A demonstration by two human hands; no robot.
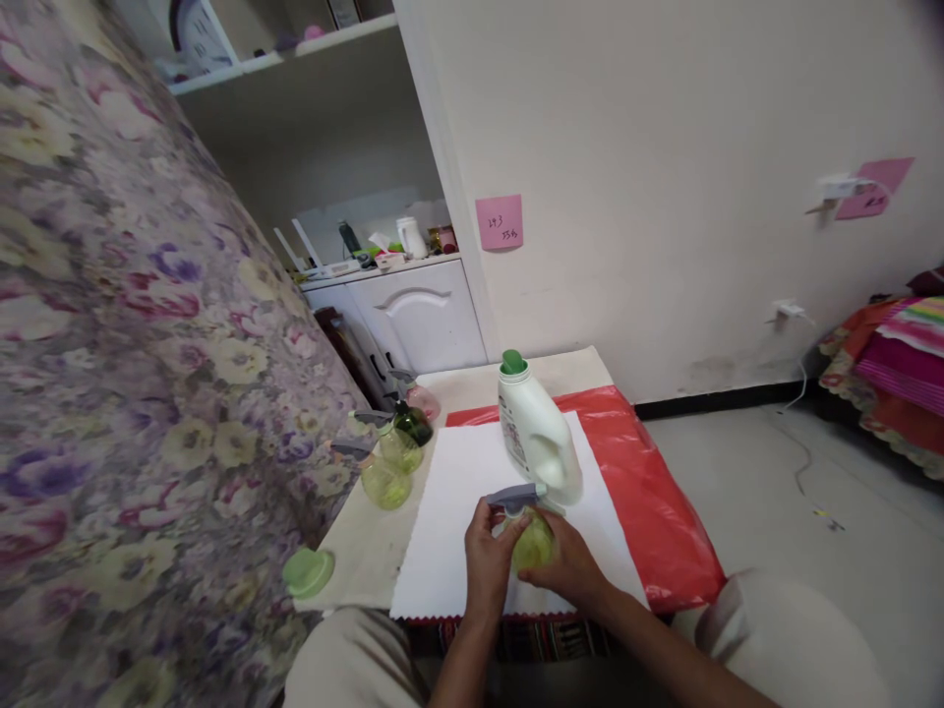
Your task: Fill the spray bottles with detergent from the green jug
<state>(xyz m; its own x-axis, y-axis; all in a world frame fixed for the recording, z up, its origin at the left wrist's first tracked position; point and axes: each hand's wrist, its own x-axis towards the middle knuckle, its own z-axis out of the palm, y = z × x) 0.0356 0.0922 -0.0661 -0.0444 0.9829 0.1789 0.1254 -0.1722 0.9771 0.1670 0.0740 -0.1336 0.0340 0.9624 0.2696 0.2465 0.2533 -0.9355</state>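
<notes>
A small round spray bottle (534, 547) of see-through yellow-green, with a grey trigger head (514, 498), is held upright near the front of the white sheet (449, 521). My left hand (486, 553) is closed at its neck, fingers and thumb just under the trigger head. From the right, my right hand (569, 562) wraps the body of the bottle. Whether the head is fully seated on the neck I cannot tell. Just behind stands a large white detergent jug (542, 438) with a green cap (512, 362) in its mouth, apparently tilted.
Several more spray bottles (386, 482) line the table's left edge, one dark green (413, 423). A light green cap (308, 572) sits at the front left corner. Red plastic (649, 492) covers the right side. A floral curtain (184, 393) hangs close on the left.
</notes>
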